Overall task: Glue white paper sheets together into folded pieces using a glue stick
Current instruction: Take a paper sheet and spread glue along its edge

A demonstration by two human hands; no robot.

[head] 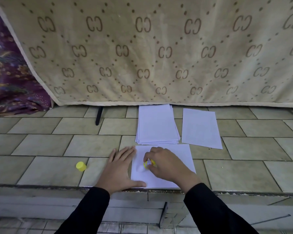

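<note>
Paper sheet (183,154) looks light, floppy, apt to slide; left hand (120,168) lies flat pinning its edge, right hand (166,164) grips the glue stick (148,163).

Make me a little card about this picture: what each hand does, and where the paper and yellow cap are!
left hand: flat, fingers straight, pressing the left edge of the near sheet
right hand: grips the glue stick, held against the near sheet
cap: yellow, off, lying on the tiles left of both hands
paper stack: just behind the near sheet
single sheet: right of the stack
</note>
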